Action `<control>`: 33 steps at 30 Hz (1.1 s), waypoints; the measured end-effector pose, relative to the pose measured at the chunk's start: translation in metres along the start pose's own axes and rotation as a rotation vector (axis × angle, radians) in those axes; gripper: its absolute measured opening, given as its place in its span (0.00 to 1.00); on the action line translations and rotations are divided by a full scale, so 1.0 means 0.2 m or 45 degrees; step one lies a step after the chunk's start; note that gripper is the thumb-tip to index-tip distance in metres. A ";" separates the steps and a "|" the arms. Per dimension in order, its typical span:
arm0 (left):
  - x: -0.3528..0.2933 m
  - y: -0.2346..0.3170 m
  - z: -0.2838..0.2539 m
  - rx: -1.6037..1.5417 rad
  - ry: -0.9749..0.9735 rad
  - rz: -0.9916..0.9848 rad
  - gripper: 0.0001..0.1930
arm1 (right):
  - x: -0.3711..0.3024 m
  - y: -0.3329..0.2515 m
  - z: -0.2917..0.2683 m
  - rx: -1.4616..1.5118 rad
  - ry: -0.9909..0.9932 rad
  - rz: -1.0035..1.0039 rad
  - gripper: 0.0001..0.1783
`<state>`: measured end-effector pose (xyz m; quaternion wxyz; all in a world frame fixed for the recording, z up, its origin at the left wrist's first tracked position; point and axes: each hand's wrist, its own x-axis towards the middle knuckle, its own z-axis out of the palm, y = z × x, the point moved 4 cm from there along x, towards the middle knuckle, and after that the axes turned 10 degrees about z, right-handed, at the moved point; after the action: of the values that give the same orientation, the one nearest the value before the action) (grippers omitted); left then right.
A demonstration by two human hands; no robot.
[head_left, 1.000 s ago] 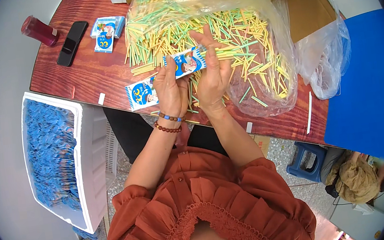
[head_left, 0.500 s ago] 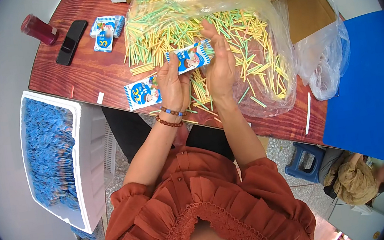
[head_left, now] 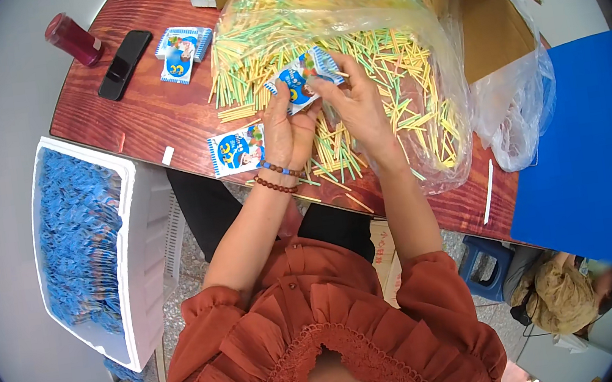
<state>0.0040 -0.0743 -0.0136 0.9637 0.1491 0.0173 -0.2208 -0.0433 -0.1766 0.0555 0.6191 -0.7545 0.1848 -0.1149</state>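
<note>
A small blue-and-white packet (head_left: 295,76) is held between my two hands above the table, tilted up toward its right end. My left hand (head_left: 290,133) grips its left end, thumb on top, with a beaded bracelet at the wrist. My right hand (head_left: 363,111) has its thumb pressed on the packet's printed face near the right end; its other fingers are behind, partly hidden. Another packet (head_left: 229,154) of the same kind lies flat beside my left wrist. Many thin yellow and green sticks (head_left: 331,146) lie under and around my hands.
A large clear plastic bag (head_left: 357,13) of sticks spills over the wooden table (head_left: 103,124), before a cardboard box (head_left: 496,26). More packets (head_left: 180,65), a phone (head_left: 125,64) and a red jar (head_left: 73,40) lie left. A foam box (head_left: 129,274) of blue packets stands lower left; someone sits lower right.
My right hand has gone from outstretched fingers beside the packet's right end to a grip with the thumb on it. The packet has tilted more steeply. The whole view has shifted slightly.
</note>
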 end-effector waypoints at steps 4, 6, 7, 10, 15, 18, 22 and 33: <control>0.00 0.12 -0.04 -0.022 -0.065 0.025 0.15 | 0.01 -0.10 0.10 -0.155 -0.050 -0.062 0.30; 0.02 0.15 -0.06 -0.043 -0.056 0.026 0.14 | 0.02 -0.15 0.14 -0.376 -0.113 -0.161 0.31; 0.03 0.16 -0.07 -0.055 -0.046 0.026 0.14 | 0.01 -0.17 0.15 -0.385 -0.119 -0.162 0.31; 0.03 0.23 -0.04 -0.139 -0.029 0.040 0.15 | 0.02 -0.22 0.17 -0.290 -0.029 -0.040 0.29; -0.01 0.31 -0.03 0.018 -0.062 -0.003 0.17 | 0.09 -0.23 0.21 -0.285 -0.052 -0.087 0.14; -0.01 0.38 -0.03 0.025 -0.026 0.068 0.17 | 0.12 -0.28 0.25 -0.192 -0.252 -0.076 0.06; 0.03 0.52 -0.12 0.054 0.016 0.272 0.14 | 0.18 -0.34 0.37 -0.235 -0.387 -0.325 0.07; 0.16 1.00 -0.35 0.478 0.324 0.635 0.12 | 0.68 -0.14 0.90 -0.223 -0.281 0.008 0.11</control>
<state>0.1215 0.1052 -0.0282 0.9338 0.3502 0.0595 0.0427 0.1556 -0.0695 0.0376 0.5677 -0.8132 0.1274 -0.0129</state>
